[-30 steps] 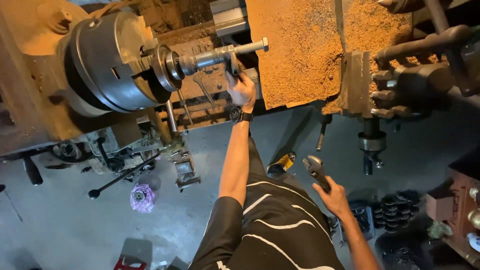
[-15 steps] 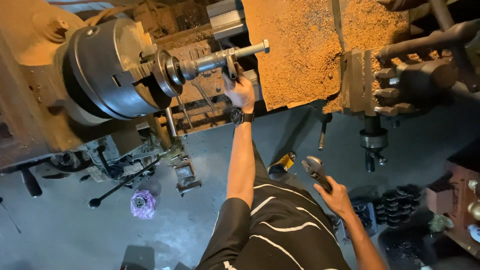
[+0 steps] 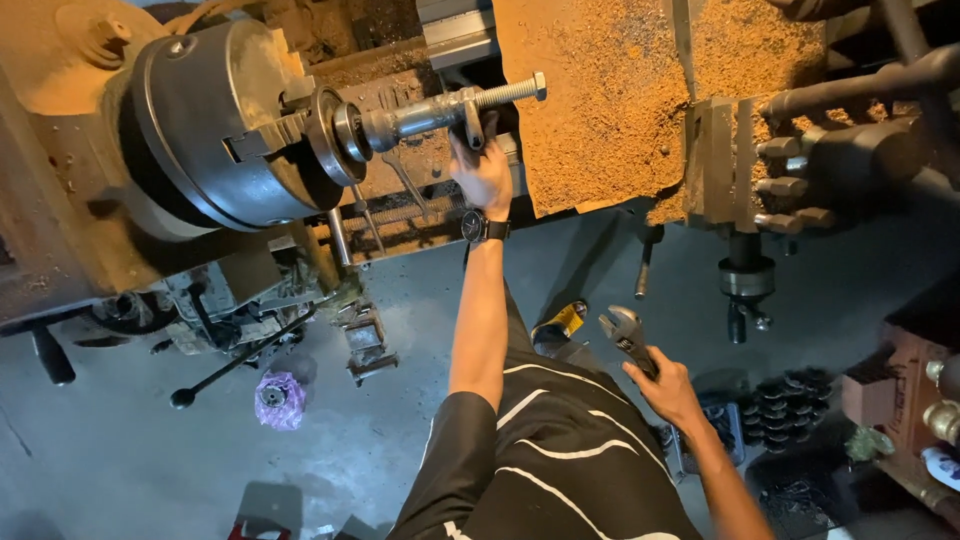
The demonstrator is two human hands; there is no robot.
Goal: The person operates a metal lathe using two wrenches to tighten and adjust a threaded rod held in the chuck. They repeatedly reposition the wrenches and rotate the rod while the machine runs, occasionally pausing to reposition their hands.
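Already you're gripping the threaded shaft [image 3: 440, 110] in the lathe chuck [image 3: 215, 120] with left hand [image 3: 485, 175]; right hand [image 3: 665, 385] clenching adjustable wrench [image 3: 625, 335], not yet applied.

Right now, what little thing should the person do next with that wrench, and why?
Probably lift the adjustable wrench up to the threaded shaft. The left hand grips the shaft clamped in the lathe chuck, while the right hand holds the wrench low, away from it.
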